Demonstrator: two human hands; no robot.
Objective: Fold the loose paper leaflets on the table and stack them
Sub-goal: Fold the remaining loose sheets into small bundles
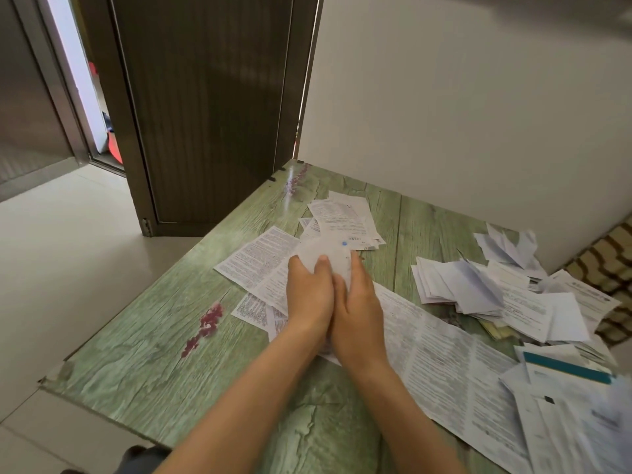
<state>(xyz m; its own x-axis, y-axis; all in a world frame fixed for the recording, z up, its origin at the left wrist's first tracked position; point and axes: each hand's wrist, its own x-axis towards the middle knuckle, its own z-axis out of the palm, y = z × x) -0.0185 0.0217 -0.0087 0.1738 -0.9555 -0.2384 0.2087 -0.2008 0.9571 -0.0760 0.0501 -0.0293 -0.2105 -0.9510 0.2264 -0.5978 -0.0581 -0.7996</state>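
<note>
Both hands meet over the middle of the green wood-grain table [143, 364]. My left hand [307, 295] and my right hand [359, 309] together hold a blurred white leaflet [325, 249], which sticks out past the fingertips; thumbs lie on top of it. Printed loose leaflets [256, 258] lie flat under and left of the hands. A long unfolded leaflet [444, 357] stretches to the right. A pile of folded leaflets [458, 285] sits at the right, and a few more leaflets [345, 217] lie beyond the hands.
More loose papers [574, 422], one with a teal stripe [564, 367], crowd the table's near right corner. A white wall [461, 114] backs the table; a dark door [212, 107] stands to the left. The table's left edge drops to a tiled floor [68, 251].
</note>
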